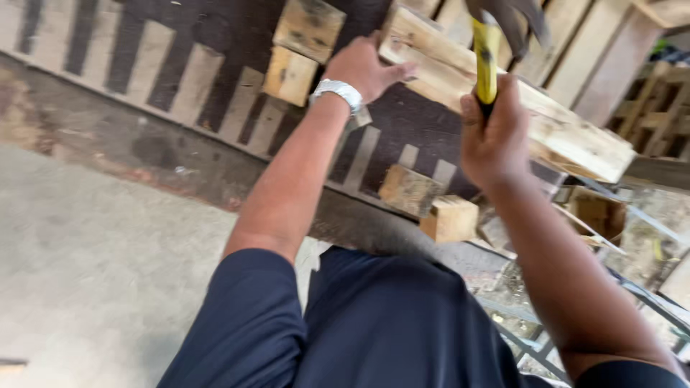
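Observation:
My left hand (368,66), with a silver watch on the wrist, presses flat on a pale wooden plank (568,136) that lies across a dark work surface (402,122). My right hand (494,136) grips the yellow handle of a claw hammer (487,57), raised above the plank with its dark steel head near the top edge of the view. Small wooden blocks sit around the hands: two (295,54) to the left of my left hand, two more (431,201) near the front edge of the surface.
Striped dark-and-pale slats (144,65) run along the back left. Stacked wooden pallets (661,108) stand at the right. A concrete floor (86,273) spreads at the lower left. Metal bars and debris (546,330) lie at the lower right beside my leg.

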